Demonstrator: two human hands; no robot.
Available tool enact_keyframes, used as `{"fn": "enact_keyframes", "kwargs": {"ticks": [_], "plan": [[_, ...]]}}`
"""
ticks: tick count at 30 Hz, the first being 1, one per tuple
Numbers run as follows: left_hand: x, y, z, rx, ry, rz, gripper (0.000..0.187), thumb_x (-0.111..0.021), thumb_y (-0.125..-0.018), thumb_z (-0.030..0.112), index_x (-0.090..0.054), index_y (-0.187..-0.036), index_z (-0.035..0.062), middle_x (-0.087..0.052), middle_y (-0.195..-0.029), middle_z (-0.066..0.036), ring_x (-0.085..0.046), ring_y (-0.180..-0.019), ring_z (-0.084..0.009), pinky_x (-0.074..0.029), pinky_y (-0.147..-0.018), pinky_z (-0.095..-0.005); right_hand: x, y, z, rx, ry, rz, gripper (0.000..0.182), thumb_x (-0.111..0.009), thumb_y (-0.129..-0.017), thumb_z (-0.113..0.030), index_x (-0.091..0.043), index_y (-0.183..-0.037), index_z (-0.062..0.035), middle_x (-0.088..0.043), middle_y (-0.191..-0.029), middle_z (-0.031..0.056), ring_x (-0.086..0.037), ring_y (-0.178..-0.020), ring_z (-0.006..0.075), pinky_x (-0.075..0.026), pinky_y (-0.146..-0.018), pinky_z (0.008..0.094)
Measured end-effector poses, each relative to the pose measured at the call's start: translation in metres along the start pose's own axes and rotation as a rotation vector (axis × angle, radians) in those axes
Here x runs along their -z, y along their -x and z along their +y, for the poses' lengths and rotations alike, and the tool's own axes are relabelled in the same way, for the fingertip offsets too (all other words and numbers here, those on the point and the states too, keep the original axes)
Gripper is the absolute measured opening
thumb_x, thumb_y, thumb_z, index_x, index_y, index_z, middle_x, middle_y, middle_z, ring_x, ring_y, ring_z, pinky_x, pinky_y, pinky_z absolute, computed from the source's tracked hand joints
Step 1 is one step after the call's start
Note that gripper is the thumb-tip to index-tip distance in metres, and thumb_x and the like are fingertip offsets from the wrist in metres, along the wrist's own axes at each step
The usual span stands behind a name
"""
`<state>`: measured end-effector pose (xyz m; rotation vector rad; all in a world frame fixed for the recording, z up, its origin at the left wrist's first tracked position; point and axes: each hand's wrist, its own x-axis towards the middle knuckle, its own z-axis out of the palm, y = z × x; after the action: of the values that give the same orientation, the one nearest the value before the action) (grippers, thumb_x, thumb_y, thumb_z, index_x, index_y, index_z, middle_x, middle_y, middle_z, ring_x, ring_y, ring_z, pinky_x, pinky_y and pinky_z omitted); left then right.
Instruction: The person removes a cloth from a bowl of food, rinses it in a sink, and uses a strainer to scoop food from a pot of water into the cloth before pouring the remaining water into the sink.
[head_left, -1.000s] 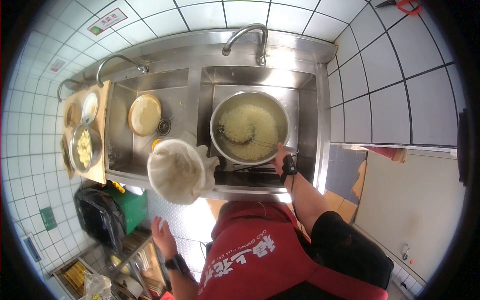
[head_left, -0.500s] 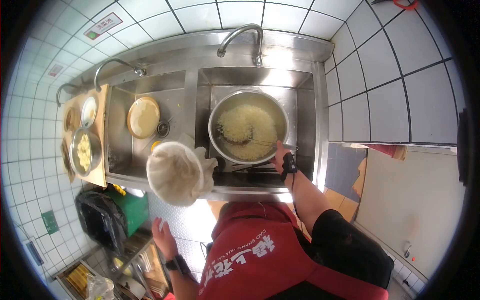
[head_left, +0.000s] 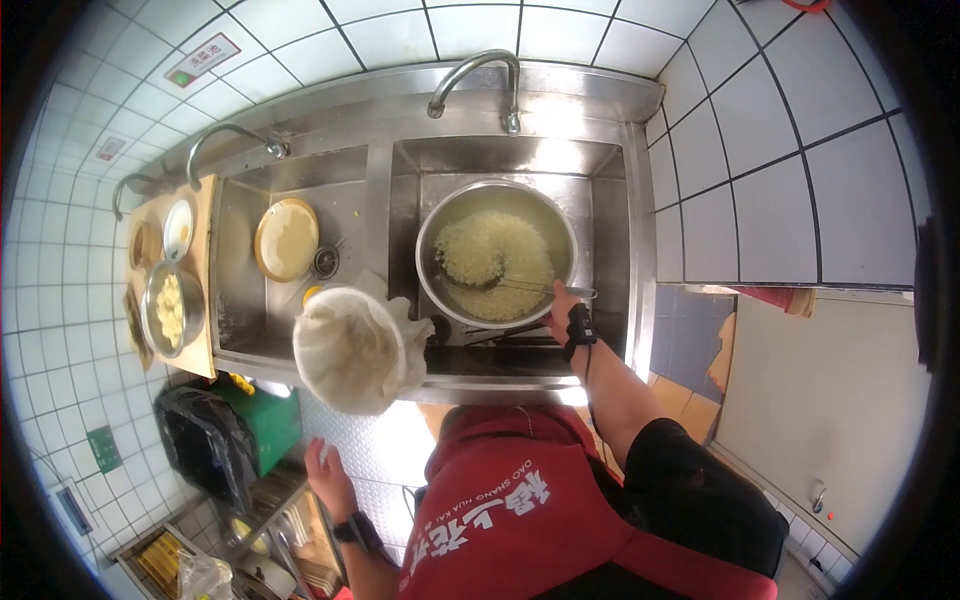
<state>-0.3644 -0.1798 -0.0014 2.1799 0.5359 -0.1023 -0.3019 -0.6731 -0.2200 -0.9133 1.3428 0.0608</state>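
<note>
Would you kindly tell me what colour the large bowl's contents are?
Pale yellow contents, in the head view.

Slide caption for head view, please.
The right hand holds a metal utensil in a bowl of pale pieces; the left hand hangs open.

The bowl (head_left: 497, 197) and sink (head_left: 608, 240) look glossy metal, the cloth (head_left: 345, 345) matt and rumpled.

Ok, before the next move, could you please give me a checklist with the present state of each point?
1. Right hand on the utensil handle: ok.
2. Large bowl inside the right sink: ok.
3. Pale pieces in the bowl: ok.
4. Left hand free: ok, nothing visible in its fingers.
5. Cloth-draped container stable by the sink edge: cannot tell, underside hidden.
6. Right tap off: ok, no flow visible.
</note>
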Motion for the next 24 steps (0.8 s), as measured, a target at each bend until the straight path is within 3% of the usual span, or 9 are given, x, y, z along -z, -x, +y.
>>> {"fn": "enact_keyframes", "kwargs": {"ticks": [1, 4, 11, 14, 24], "plan": [[0.0, 0.001, 0.002, 0.006, 0.004, 0.0, 0.034, -0.057, -0.097, 0.006, -0.054, -0.128, -0.0087, -0.051, -0.14, -0.02, -0.053, -0.124, -0.028, -0.047, -0.102, -0.037, 0.002, -0.001, -0.001, -0.021, 0.043, -0.077, 0.048, -0.05, -0.104, -0.039, -0.054, -0.128, 0.0022, -0.066, -0.117, 0.0162, -0.068, -0.093, 0.0291, -0.059, -0.075, 0.0441], [-0.002, 0.002, 0.006, 0.004, 0.0, 0.001, 0.034, -0.057, -0.098, 0.006, -0.053, -0.128, -0.0087, -0.051, -0.14, -0.02, -0.053, -0.124, -0.028, -0.047, -0.103, -0.0373, 0.0, 0.011, -0.008, -0.022, -0.073, -0.089, 0.047, -0.05, -0.104, -0.038, -0.054, -0.128, 0.0016, -0.065, -0.119, 0.0157, -0.068, -0.093, 0.0289, -0.059, -0.075, 0.0444], [-0.005, 0.004, 0.008, -0.02, 0.021, 0.04, 0.033, -0.06, -0.096, 0.007, -0.058, -0.125, -0.0068, -0.058, -0.134, -0.017, -0.055, -0.122, -0.0254, -0.041, -0.107, -0.0362, 0.001, -0.007, -0.005, -0.04, 0.012, -0.031, 0.045, -0.049, -0.105, -0.037, -0.054, -0.128, 0.0011, -0.066, -0.119, 0.0149, -0.068, -0.094, 0.0286, -0.059, -0.075, 0.0432], [-0.003, 0.002, -0.001, -0.008, 0.042, -0.002, 0.033, -0.057, -0.098, 0.006, -0.053, -0.128, -0.009, -0.049, -0.142, -0.021, -0.052, -0.126, -0.0282, -0.047, -0.104, -0.0382, 0.005, -0.013, -0.005, -0.032, 0.068, -0.069, 0.046, -0.05, -0.104, -0.037, -0.054, -0.129, 0.0008, -0.066, -0.118, 0.0154, -0.069, -0.092, 0.0284, -0.058, -0.073, 0.0422], [-0.005, 0.003, 0.002, -0.007, 0.009, -0.007, 0.032, -0.057, -0.098, 0.004, -0.053, -0.126, -0.0097, -0.049, -0.142, -0.021, -0.052, -0.126, -0.0289, -0.047, -0.104, -0.0385, 0.004, -0.003, -0.018, -0.055, -0.019, -0.095, 0.044, -0.052, -0.103, -0.035, -0.053, -0.13, 0.0004, -0.066, -0.116, 0.0167, -0.069, -0.092, 0.0306, -0.059, -0.071, 0.0455]]}}
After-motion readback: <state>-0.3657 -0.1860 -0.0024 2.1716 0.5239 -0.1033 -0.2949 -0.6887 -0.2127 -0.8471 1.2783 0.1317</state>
